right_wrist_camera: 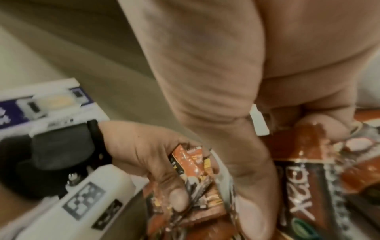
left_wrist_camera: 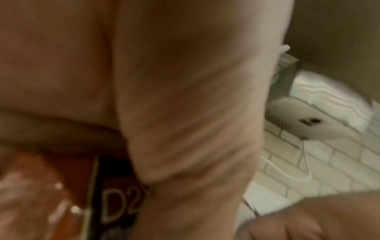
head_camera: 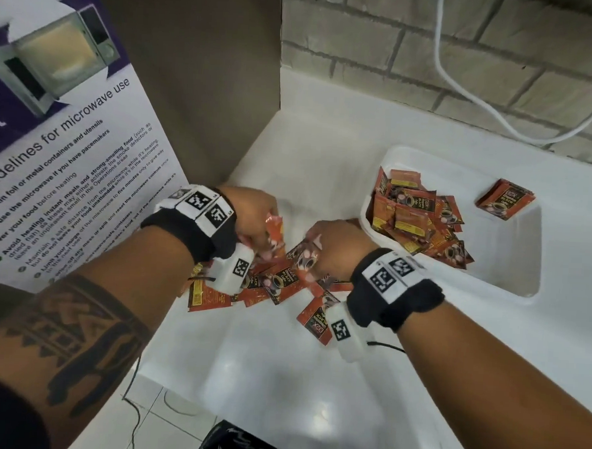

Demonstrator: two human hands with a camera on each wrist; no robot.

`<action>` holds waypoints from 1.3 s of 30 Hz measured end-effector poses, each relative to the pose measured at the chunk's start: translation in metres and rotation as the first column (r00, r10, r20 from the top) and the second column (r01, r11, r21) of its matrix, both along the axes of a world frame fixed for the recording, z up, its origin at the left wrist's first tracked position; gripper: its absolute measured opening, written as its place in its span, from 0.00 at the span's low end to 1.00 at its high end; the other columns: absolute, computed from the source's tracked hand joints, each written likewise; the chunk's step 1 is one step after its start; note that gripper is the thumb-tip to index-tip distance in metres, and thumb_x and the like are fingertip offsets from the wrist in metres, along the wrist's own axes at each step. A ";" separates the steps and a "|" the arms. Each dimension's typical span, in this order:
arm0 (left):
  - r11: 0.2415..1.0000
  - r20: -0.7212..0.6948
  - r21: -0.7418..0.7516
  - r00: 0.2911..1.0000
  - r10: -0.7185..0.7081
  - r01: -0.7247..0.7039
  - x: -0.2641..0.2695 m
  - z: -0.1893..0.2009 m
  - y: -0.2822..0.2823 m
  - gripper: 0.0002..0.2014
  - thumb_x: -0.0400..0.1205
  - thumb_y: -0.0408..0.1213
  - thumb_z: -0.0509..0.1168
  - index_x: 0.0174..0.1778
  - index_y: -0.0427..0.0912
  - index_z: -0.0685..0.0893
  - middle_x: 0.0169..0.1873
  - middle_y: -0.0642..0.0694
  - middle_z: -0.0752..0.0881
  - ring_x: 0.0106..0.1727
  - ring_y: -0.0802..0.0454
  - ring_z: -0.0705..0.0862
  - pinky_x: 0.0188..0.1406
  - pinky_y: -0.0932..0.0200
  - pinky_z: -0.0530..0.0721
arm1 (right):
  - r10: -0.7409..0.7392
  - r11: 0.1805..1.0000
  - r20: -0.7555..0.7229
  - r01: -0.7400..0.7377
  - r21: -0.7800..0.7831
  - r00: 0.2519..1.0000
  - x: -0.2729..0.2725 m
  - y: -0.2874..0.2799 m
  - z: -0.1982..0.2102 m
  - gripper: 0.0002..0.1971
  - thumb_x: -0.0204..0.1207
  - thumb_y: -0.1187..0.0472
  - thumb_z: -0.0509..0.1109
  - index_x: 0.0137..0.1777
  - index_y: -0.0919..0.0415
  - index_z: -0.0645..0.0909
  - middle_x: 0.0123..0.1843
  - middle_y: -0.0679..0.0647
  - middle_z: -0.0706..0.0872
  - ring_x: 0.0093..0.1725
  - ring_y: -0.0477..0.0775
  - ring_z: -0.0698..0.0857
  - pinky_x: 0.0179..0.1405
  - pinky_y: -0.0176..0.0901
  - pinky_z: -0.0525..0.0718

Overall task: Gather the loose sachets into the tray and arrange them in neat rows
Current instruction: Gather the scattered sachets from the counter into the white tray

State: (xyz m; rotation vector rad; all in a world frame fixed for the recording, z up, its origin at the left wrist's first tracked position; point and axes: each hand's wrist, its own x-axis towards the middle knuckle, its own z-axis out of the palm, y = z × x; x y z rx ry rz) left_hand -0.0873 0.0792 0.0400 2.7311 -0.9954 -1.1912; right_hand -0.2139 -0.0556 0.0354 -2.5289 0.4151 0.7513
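Several loose orange-and-black sachets (head_camera: 277,287) lie in a heap on the white counter (head_camera: 279,378), under both hands. My left hand (head_camera: 253,218) grips a bunch of sachets (right_wrist_camera: 197,164), fingers curled round them. My right hand (head_camera: 331,243) is beside it, with its fingers and thumb curled over a sachet (right_wrist_camera: 308,164) on the heap. The white tray (head_camera: 512,266) stands to the right; a jumbled pile of sachets (head_camera: 418,217) fills its left end and a small neat stack (head_camera: 505,199) sits at its far side. The left wrist view is blurred; a sachet (left_wrist_camera: 115,203) shows under the palm.
A microwave-guidelines poster (head_camera: 68,164) leans at the left against a brown panel (head_camera: 193,64). A brick wall with a white cable (head_camera: 466,96) runs behind the tray. Thin black wires (head_camera: 134,398) hang off the counter's front edge.
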 end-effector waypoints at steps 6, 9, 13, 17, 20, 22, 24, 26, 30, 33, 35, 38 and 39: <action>0.991 0.168 0.130 0.985 -0.046 0.024 -0.018 -0.027 0.004 0.43 0.62 0.47 0.88 0.68 0.39 0.74 0.53 0.44 0.84 0.52 0.44 0.85 0.49 0.49 0.89 | -0.046 0.993 0.008 0.046 -0.109 0.999 0.000 0.013 -0.032 0.51 0.61 0.62 0.88 0.80 0.64 0.61 0.77 0.65 0.66 0.71 0.65 0.78 0.66 0.52 0.82; 0.991 0.172 0.131 0.984 -0.046 0.024 -0.021 -0.024 0.002 0.34 0.66 0.44 0.87 0.63 0.36 0.80 0.52 0.42 0.87 0.48 0.45 0.87 0.37 0.55 0.85 | -0.026 0.990 0.029 0.030 -0.137 0.999 0.004 0.013 -0.032 0.40 0.67 0.62 0.83 0.75 0.65 0.65 0.70 0.63 0.77 0.68 0.63 0.81 0.64 0.56 0.84; 0.993 0.217 0.108 0.974 -0.062 0.039 -0.020 -0.026 0.000 0.29 0.69 0.39 0.84 0.61 0.36 0.79 0.52 0.42 0.86 0.50 0.44 0.86 0.42 0.54 0.84 | 0.040 0.983 0.010 -0.038 -0.178 0.999 0.008 0.014 -0.032 0.31 0.70 0.62 0.81 0.70 0.66 0.72 0.65 0.61 0.82 0.64 0.61 0.82 0.60 0.53 0.85; 0.997 0.285 0.071 0.958 -0.036 0.016 -0.016 -0.028 -0.003 0.28 0.72 0.36 0.82 0.63 0.37 0.76 0.54 0.42 0.84 0.47 0.46 0.79 0.40 0.56 0.78 | 0.083 0.980 0.055 -0.071 -0.187 0.995 0.008 0.010 -0.030 0.19 0.72 0.59 0.79 0.60 0.63 0.81 0.59 0.57 0.85 0.55 0.56 0.83 0.47 0.43 0.78; 0.996 0.303 0.083 0.952 -0.048 0.023 -0.012 -0.027 -0.005 0.24 0.70 0.37 0.82 0.58 0.37 0.81 0.47 0.44 0.84 0.43 0.48 0.80 0.39 0.57 0.78 | 0.012 0.991 0.179 0.013 -0.137 0.984 0.004 -0.002 -0.015 0.14 0.74 0.59 0.78 0.58 0.61 0.85 0.55 0.54 0.89 0.49 0.54 0.86 0.46 0.42 0.82; 0.996 0.301 0.091 0.953 -0.044 0.017 -0.011 -0.028 -0.006 0.19 0.69 0.37 0.83 0.51 0.39 0.83 0.41 0.47 0.83 0.40 0.49 0.81 0.36 0.57 0.79 | -0.103 0.993 0.284 0.114 -0.023 0.953 0.000 -0.019 0.003 0.13 0.75 0.59 0.77 0.59 0.58 0.86 0.54 0.52 0.89 0.51 0.53 0.87 0.51 0.44 0.86; 0.995 0.280 0.099 0.959 -0.037 0.009 -0.009 -0.027 -0.009 0.17 0.70 0.37 0.82 0.46 0.40 0.82 0.39 0.47 0.83 0.40 0.48 0.83 0.35 0.57 0.80 | -0.206 0.977 0.377 0.209 0.034 0.903 -0.003 -0.043 0.023 0.10 0.76 0.58 0.77 0.55 0.57 0.85 0.50 0.49 0.88 0.47 0.50 0.86 0.47 0.43 0.85; 0.996 0.251 0.087 0.968 -0.026 0.004 -0.006 -0.021 -0.012 0.15 0.70 0.37 0.83 0.46 0.39 0.86 0.41 0.47 0.87 0.41 0.48 0.86 0.36 0.57 0.82 | -0.297 0.945 0.454 0.327 0.014 0.840 -0.005 -0.073 0.036 0.10 0.75 0.55 0.77 0.53 0.58 0.85 0.48 0.51 0.88 0.47 0.53 0.86 0.45 0.41 0.79; 1.000 0.202 -0.021 0.979 0.017 -0.013 0.001 0.016 -0.030 0.06 0.74 0.36 0.80 0.39 0.46 0.89 0.30 0.53 0.87 0.30 0.55 0.85 0.26 0.63 0.79 | -0.358 0.886 0.394 0.440 -0.142 0.847 -0.007 -0.125 0.033 0.13 0.79 0.56 0.70 0.53 0.66 0.85 0.50 0.60 0.88 0.47 0.61 0.85 0.44 0.46 0.81; 0.969 0.116 -0.217 0.982 0.146 -0.119 0.004 0.047 -0.055 0.10 0.74 0.38 0.81 0.47 0.45 0.89 0.38 0.48 0.92 0.37 0.48 0.91 0.30 0.60 0.86 | -0.398 0.868 0.242 0.449 -0.213 0.885 -0.007 -0.141 0.008 0.16 0.81 0.52 0.68 0.53 0.68 0.84 0.54 0.64 0.88 0.45 0.61 0.80 0.39 0.43 0.75; 0.924 0.139 -0.371 0.978 0.153 -0.091 0.004 0.055 -0.078 0.14 0.73 0.43 0.82 0.51 0.44 0.89 0.46 0.47 0.91 0.46 0.47 0.90 0.43 0.58 0.87 | -0.448 0.856 0.215 0.486 -0.177 0.868 -0.010 -0.144 -0.006 0.23 0.76 0.44 0.73 0.56 0.65 0.85 0.54 0.62 0.89 0.47 0.62 0.83 0.43 0.44 0.76; 0.835 0.031 -0.533 0.983 0.180 -0.136 -0.004 0.048 -0.118 0.19 0.71 0.50 0.83 0.52 0.44 0.90 0.48 0.50 0.92 0.49 0.51 0.89 0.49 0.59 0.85 | -0.517 0.825 0.269 0.557 -0.096 0.812 -0.016 -0.149 -0.012 0.27 0.73 0.37 0.74 0.55 0.63 0.85 0.48 0.60 0.89 0.46 0.62 0.85 0.41 0.44 0.76; 0.817 -0.017 -0.551 0.982 0.190 -0.168 -0.006 0.040 -0.131 0.22 0.71 0.53 0.82 0.53 0.44 0.90 0.49 0.50 0.92 0.50 0.51 0.90 0.53 0.57 0.87 | -0.536 0.816 0.291 0.574 -0.060 0.793 -0.018 -0.150 -0.011 0.27 0.75 0.38 0.73 0.55 0.64 0.85 0.49 0.60 0.89 0.48 0.63 0.86 0.42 0.45 0.77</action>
